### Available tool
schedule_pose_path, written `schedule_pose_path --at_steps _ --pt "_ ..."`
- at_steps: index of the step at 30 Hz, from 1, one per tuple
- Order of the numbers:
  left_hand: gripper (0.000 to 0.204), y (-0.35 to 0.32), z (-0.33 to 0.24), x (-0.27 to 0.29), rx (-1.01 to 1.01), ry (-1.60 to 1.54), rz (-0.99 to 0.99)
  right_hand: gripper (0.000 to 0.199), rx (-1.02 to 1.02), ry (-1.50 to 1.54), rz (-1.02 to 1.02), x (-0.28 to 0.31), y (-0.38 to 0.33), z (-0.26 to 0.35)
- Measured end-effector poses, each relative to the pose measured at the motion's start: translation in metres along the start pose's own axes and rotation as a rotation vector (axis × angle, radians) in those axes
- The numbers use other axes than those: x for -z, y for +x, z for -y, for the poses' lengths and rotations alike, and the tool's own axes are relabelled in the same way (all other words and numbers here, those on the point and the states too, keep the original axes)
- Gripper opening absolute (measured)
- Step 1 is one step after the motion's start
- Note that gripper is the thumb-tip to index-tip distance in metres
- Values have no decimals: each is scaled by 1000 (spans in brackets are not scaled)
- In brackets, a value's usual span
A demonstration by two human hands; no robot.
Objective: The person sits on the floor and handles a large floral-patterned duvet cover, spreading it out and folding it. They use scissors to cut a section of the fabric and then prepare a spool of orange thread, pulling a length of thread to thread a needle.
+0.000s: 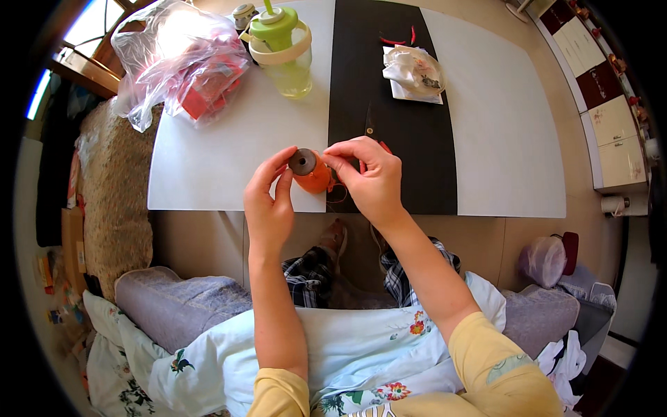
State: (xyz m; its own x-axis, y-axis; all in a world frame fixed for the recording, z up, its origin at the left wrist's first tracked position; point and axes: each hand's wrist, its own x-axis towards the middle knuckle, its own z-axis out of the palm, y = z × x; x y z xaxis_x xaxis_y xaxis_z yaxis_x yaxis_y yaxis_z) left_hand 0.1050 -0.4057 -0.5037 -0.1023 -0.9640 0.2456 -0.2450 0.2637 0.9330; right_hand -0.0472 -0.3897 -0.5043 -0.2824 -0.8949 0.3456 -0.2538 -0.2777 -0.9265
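Observation:
Near the table's front edge, my left hand (269, 191) has its thumb and fingers closed around the top of a spool of orange thread (316, 179). The spool is tilted, and its dark grey end with a centre hole faces up. My right hand (368, 174) is pinched at the spool's right side, fingertips almost against it. What lies between those fingertips is too small to make out. A loose loop of orange thread (338, 194) hangs below them. Behind the right hand lie scissors (369, 131) with red handles, partly hidden by it.
A clear plastic bag with red packets (201, 87) and a green-lidded clear cup (288, 69) stand at the left of the table. Farther back on the black stripe are two red chillies (393, 42) and a crumpled wrapper on white paper (415, 71). A fabric-covered seat is below.

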Motion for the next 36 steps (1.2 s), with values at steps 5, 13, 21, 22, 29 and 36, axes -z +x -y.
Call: schedule_pose_path --at_steps 5,13,21,22,29,36 --pt "25 0 -3 -1 14 -33 7 10 255 -37 -9 -3 1 -2" --pt "21 2 -7 0 -173 140 3 11 282 -43 -6 -6 2 -6" --pt "6 -1 -19 -10 -274 342 -28 9 279 -11 18 -5 2 -9" --pt "5 -1 -18 -11 -316 396 -37 9 273 -4 26 -4 2 -9" --pt "4 -4 -18 -19 -337 235 -130 11 216 70 181 2 10 -17" --pt "6 -4 -17 10 30 -941 -136 14 139 65 87 12 15 0"
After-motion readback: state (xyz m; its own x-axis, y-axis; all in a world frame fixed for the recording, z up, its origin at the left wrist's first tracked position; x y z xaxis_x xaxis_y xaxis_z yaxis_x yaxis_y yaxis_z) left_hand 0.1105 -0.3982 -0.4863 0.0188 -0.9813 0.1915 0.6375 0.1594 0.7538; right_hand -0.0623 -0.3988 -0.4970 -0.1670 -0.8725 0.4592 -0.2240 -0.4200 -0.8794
